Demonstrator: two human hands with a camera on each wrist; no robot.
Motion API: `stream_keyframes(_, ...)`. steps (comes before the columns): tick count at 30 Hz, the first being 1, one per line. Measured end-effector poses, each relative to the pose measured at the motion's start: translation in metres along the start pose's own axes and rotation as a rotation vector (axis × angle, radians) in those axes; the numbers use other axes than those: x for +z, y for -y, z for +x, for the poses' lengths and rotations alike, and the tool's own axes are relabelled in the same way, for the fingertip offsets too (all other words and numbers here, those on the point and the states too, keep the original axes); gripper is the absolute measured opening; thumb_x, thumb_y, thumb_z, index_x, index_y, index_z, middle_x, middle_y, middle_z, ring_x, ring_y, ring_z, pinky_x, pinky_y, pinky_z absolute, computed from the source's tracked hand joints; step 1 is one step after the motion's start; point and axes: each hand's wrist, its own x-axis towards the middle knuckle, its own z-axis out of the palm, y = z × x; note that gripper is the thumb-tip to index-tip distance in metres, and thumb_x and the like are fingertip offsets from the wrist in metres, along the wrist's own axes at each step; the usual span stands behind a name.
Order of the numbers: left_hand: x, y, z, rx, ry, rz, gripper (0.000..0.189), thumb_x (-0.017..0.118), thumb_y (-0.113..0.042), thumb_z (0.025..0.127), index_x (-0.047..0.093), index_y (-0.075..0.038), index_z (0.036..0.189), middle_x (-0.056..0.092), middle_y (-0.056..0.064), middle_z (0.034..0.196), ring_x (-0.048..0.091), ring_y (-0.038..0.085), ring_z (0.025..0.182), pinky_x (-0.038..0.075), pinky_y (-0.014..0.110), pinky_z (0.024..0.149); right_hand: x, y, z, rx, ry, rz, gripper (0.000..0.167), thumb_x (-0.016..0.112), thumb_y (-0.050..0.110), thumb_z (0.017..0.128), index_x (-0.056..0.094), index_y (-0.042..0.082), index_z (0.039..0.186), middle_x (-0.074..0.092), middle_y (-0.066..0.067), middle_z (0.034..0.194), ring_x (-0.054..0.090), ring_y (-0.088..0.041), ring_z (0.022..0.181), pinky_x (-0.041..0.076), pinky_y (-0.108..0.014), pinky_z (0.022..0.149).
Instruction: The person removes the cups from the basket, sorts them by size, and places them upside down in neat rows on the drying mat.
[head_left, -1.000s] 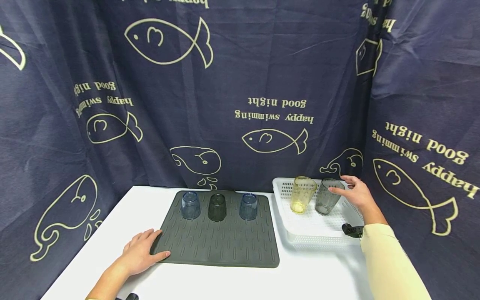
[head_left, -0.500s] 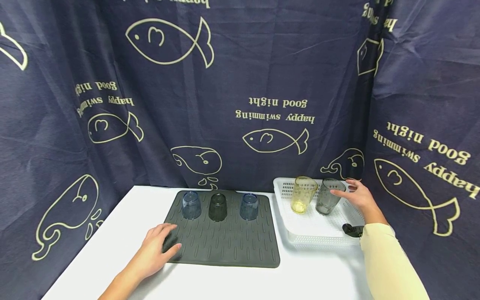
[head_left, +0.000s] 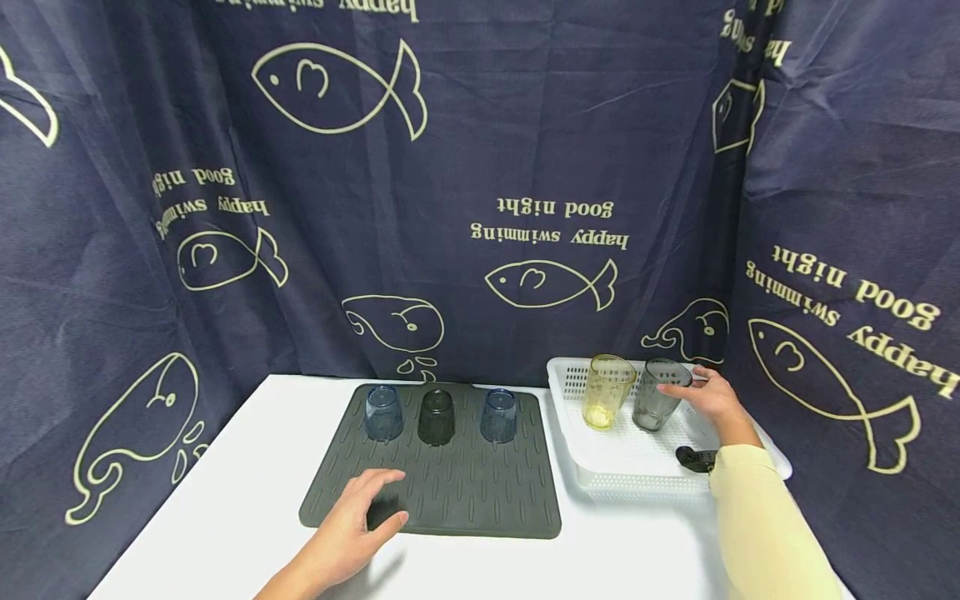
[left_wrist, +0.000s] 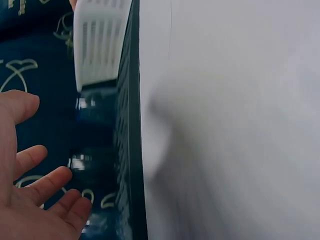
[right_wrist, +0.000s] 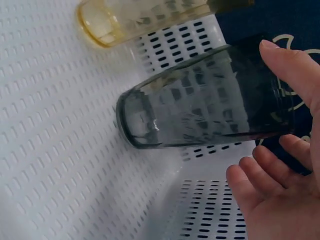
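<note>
right hand spread about a grey glass
in the head view, the glass stands mouth up in a white basket, just beside a yellow glass; the left hand is over the near edge of a dark mat bearing three upturned glasses. the left wrist view shows that hand's fingers apart, holding nothing. in the right wrist view, thumb and fingers lie apart on either side of the mouth, not clamped; whether the thumb touches, i cannot tell. the glass looks stiff, fairly light, smooth, perhaps slippery and breakable; the upper wall, just below the rim, seems the best hold.
</note>
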Motion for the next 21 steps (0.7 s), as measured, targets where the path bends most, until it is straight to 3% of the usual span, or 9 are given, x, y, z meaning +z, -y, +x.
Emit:
stream_keyframes(4,0.007,-0.008,-0.004,0.030,0.011,-0.028,0.045,0.075,-0.037,0.093,0.058,-0.031,0.135,0.058,-0.014,0.136,0.053,0.020,0.128,0.050,0.049,0.105,0.004,-0.003,0.005,-0.028,-0.003,0.015,0.110,0.079,0.043,0.087,0.015,-0.013,0.157,0.040,-0.040,0.150,0.046,-0.051,0.134,0.044,-0.058,0.110)
stream_keyframes(7,0.013,-0.010,-0.007,0.077,0.007,-0.057,0.044,0.075,-0.034,0.094,0.059,-0.028,0.135,0.061,-0.007,0.135,0.055,0.022,0.125,0.053,0.044,0.102,0.007,-0.005,0.008,-0.053,-0.015,0.013,0.103,0.081,0.040,0.086,0.026,-0.014,0.153,0.050,-0.039,0.141,0.056,-0.046,0.122,0.051,-0.051,0.099)
stream_keyframes(11,0.018,-0.010,-0.009,0.115,0.007,-0.105,0.043,0.074,-0.030,0.095,0.059,-0.024,0.135,0.063,-0.001,0.134,0.056,0.019,0.122,0.056,0.037,0.097,0.010,-0.006,0.013,-0.070,0.000,0.028,0.090,0.084,0.037,0.084,0.039,-0.015,0.143,0.060,-0.033,0.126,0.059,-0.040,0.112,0.052,-0.046,0.092)
stream_keyframes(15,0.022,-0.010,-0.010,0.123,0.022,-0.131,0.043,0.073,-0.030,0.096,0.058,-0.024,0.136,0.062,0.000,0.133,0.056,0.017,0.121,0.056,0.034,0.096,0.011,-0.007,0.015,-0.042,0.043,0.068,0.097,0.084,0.035,0.084,0.031,-0.017,0.147,0.051,-0.033,0.134,0.054,-0.043,0.119,0.051,-0.053,0.101)
stream_keyframes(21,0.026,-0.011,-0.010,0.100,0.067,-0.176,0.043,0.072,-0.029,0.097,0.056,-0.023,0.137,0.061,0.005,0.132,0.058,0.028,0.120,0.055,0.033,0.098,0.013,-0.008,0.017,0.020,0.076,0.115,0.113,0.086,0.034,0.083,0.014,-0.016,0.155,0.031,-0.039,0.153,0.040,-0.052,0.140,0.041,-0.060,0.115)
